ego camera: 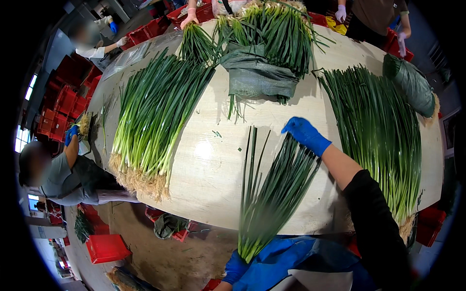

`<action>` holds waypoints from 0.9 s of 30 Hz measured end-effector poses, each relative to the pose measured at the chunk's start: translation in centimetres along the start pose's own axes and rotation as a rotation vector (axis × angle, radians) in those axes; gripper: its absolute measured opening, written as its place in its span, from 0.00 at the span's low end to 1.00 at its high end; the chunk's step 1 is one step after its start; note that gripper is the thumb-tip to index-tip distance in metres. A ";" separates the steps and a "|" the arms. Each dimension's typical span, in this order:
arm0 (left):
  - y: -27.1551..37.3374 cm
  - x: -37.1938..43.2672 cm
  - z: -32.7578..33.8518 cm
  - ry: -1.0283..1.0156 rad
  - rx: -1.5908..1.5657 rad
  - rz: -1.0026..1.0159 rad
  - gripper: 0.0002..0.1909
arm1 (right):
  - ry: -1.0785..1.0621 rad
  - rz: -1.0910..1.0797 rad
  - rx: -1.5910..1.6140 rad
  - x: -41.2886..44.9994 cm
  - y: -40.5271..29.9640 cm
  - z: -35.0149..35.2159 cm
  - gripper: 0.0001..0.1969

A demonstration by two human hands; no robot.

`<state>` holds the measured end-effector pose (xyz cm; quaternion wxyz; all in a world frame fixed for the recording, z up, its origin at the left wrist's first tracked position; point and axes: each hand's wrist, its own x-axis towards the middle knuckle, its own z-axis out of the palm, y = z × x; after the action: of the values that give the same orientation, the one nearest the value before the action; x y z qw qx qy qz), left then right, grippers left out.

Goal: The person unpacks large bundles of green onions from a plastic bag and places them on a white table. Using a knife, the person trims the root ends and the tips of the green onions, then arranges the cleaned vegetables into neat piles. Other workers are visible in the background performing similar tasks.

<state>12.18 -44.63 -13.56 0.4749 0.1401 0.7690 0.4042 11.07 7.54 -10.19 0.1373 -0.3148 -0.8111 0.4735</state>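
A bunch of long green onions (278,182) slants across the near edge of the pale table (204,145). My left hand (236,268), in a blue glove, grips its pale lower end beside a blue apron. My right hand (304,134), gloved in blue too, is closed around the dark leaf tips at the upper end. A few leaves stand apart to the left of the bunch. Wide piles of green onions lie on both sides, one on the left (156,120) with roots towards me, another on the right (375,138) beyond my right forearm. The root end of the held bunch is hidden.
At the far side lie more green onions (287,36) partly wrapped in grey-green woven cloth (262,76). A wrapped bundle (411,85) rests at the right rim. Co-workers stand left and across the table. Red crates (69,102) are stacked left; another red crate (107,248) sits on the floor.
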 end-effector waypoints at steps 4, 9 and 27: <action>4.1 -0.9 0.4 0.018 -0.155 0.037 0.17 | 0.040 -0.326 -0.085 0.2 -3.5 1.2 0.05; -0.9 0.2 0.1 -0.036 -0.134 -0.050 0.16 | -0.096 -0.312 -0.561 -0.3 0.2 3.0 0.07; 0.8 2.2 1.1 0.185 0.015 -0.038 0.17 | -0.330 -0.297 -0.820 -0.4 3.5 2.5 0.08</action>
<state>11.85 -42.26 -14.58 0.4084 0.0908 0.8152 0.4006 11.38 6.82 -14.39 -0.0632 -0.1438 -0.9786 0.1327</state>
